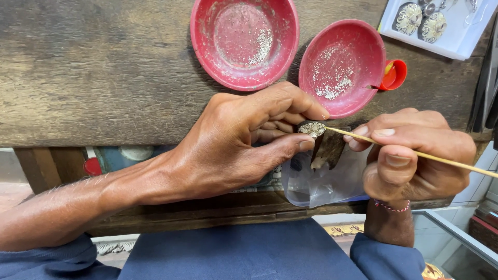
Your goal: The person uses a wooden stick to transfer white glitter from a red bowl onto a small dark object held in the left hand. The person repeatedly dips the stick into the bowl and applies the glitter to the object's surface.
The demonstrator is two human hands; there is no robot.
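Silvery, beaded ornament [312, 128] pinched between thumb and forefinger of the left hand [236, 148], closed around it, propped on a dark wooden peg [328, 149] jutting from the near edge of the desk [104, 78]. Right hand [415, 155] closed on a thin pale stick [415, 153], held like a pen. Stick's long axis running left to right and slightly downward, tip touching the ornament's right side, far end passing out beyond the right hand. Ornament thus lying left of the right hand, at the stick's tip, and right at the left fingertips; left hand nearer by far. Farther back on the desk, two red bowls [244, 41] [342, 65] sprinkled with tiny pale beads, a small red cap [394, 74] beside the right one. White tray [441, 44] with round ornaments at far right. Clear plastic bag [321, 184] hanging beneath the peg.
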